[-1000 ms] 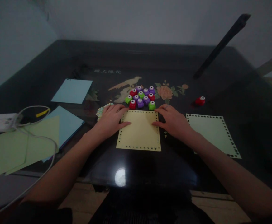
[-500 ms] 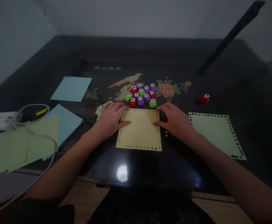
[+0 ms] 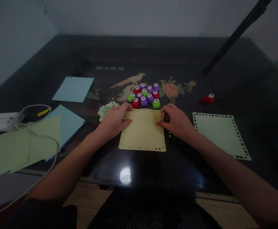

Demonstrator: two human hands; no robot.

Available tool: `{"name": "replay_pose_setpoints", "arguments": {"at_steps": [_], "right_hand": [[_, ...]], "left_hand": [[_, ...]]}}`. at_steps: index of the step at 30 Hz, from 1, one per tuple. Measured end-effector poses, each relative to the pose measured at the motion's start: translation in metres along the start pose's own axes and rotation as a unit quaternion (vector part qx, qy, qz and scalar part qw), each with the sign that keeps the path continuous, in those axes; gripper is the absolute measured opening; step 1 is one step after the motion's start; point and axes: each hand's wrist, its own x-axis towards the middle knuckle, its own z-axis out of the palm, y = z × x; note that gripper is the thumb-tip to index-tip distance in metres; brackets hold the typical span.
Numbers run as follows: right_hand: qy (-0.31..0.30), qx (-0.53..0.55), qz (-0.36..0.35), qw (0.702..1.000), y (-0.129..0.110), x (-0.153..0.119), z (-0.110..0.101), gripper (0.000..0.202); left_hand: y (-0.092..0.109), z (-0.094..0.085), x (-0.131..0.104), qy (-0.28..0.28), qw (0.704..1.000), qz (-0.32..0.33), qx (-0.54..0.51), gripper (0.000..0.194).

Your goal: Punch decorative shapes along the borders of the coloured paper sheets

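A yellow sheet of paper (image 3: 142, 130) with small punched holes along its edges lies in front of me on the dark, glossy table. My left hand (image 3: 115, 120) pinches its upper left edge between thumb and fingers. On the opposite side, my right hand (image 3: 178, 122) grips the upper right edge the same way. The sheet's top edge bows up slightly between the hands. Just beyond it sits a cluster of several small red, green and purple craft punches (image 3: 143, 101). A pile of punched paper bits (image 3: 106, 110) is partly behind my left hand.
To the right lie a pale green punched sheet (image 3: 214, 132) and a lone red punch (image 3: 208, 99). Blue paper (image 3: 74, 89), more blue sheets (image 3: 68, 119), yellow-green sheets (image 3: 7, 148), a white power strip (image 3: 0, 122) and a cable (image 3: 55, 140) occupy the left. A black pole (image 3: 236, 35) slants at back right.
My fingers have closed on the yellow sheet's side edges, and its top edge now bows upward. The view has shifted slightly; the other things stay in place.
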Motion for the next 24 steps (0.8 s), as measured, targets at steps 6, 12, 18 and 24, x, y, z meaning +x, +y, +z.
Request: {"name": "replay_pose_setpoints", "arguments": {"at_steps": [6, 12, 18, 24], "right_hand": [[-0.009, 0.174, 0.055, 0.983, -0.006, 0.000, -0.012, 0.019], [-0.091, 0.459, 0.167, 0.868, -0.008, -0.012, -0.025, 0.032], [-0.110, 0.468, 0.196, 0.855, -0.008, -0.035, -0.034, 0.021], [-0.014, 0.452, 0.238, 0.859, 0.002, -0.053, -0.041, 0.023]], "left_hand": [[-0.006, -0.013, 0.003, 0.021, 0.993, -0.048, -0.103, 0.028], [-0.007, -0.012, 0.006, 0.065, 0.903, -0.101, -0.412, 0.031], [0.014, -0.001, 0.003, 0.085, 0.858, -0.105, -0.496, 0.026], [0.037, 0.005, -0.006, -0.099, 0.874, -0.092, -0.466, 0.023]]}}
